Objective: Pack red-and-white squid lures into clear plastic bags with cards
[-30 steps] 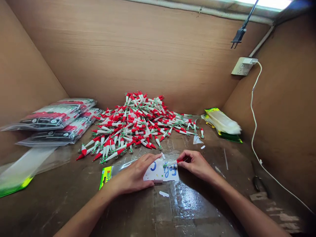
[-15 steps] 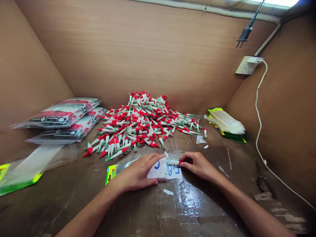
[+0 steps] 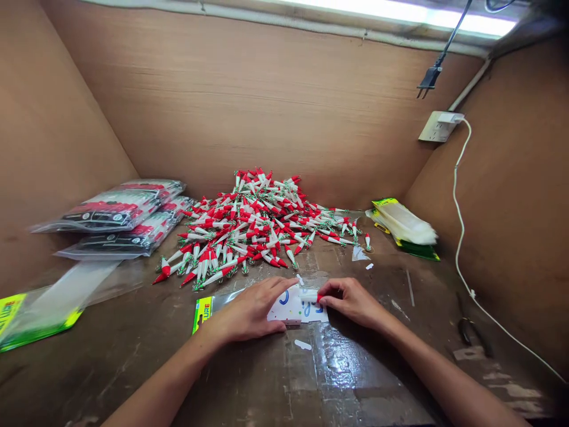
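My right hand (image 3: pixel 351 299) pinches a red and white squid jig (image 3: pixel 310 295) by its red end, between thumb and forefinger. The jig lies over a white card (image 3: pixel 315 314) with blue lettering and small coloured dots. My left hand (image 3: pixel 258 305) rests over the card's left part, thumb and forefinger spread apart along its two edges. Partly under that hand is a clear plastic bag (image 3: pixel 221 301) with a yellow and green header (image 3: pixel 202 312). How far the card reaches into the bag is hidden by the hand.
Behind my hands rises a big heap of squid jigs (image 3: pixel 253 225). Filled bags (image 3: pixel 111 213) are stacked at left, near flat bags (image 3: pixel 57 302). More flat bags (image 3: pixel 406 225) lie at right, with pliers (image 3: pixel 466 329) and a white cable (image 3: pixel 460 219). A plug (image 3: pixel 430 80) hangs above.
My right hand has moved slightly left, bringing the jig further over the card. My left hand keeps its place on the card. The camera view has shifted a little.
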Tool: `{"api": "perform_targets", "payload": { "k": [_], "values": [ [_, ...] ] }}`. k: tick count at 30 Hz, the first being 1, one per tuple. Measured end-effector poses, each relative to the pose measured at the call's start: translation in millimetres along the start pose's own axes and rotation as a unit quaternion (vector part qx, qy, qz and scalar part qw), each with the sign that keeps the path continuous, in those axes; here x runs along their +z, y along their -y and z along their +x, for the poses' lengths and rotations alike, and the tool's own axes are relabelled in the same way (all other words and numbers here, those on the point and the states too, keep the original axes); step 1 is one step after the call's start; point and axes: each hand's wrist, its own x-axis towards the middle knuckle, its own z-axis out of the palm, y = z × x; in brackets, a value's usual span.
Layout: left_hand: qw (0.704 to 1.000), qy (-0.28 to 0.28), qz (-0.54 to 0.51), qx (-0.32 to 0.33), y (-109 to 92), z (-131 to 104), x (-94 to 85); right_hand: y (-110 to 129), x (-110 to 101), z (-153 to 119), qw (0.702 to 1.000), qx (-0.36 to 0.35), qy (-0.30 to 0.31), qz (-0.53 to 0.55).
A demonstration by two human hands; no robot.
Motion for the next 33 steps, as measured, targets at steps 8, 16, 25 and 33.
{"api": "perform_targets", "payload": {
  "k": [8, 16, 25, 33],
  "values": [
    [1.000, -0.002, -0.002, 0.001, -1, 0, 0.1, 15, 25, -6, 0.985, -0.162, 0.058, -0.025],
    [1.000, -0.017, 0.017, 0.002, 2, 1, 4.9, -36, -107, 53, 0.954, 0.161, -0.184, -0.175],
    [0.998, -0.041, 0.012, 0.035, -1, 2, 2.4, -88, -168, 104, 0.918, 0.328, -0.195, -0.110],
    [0.995, -0.070, 0.017, 0.070, -3, 4, 2.4, -66, -184, 42, 0.927, 0.216, -0.308, -0.003]
  ]
}}
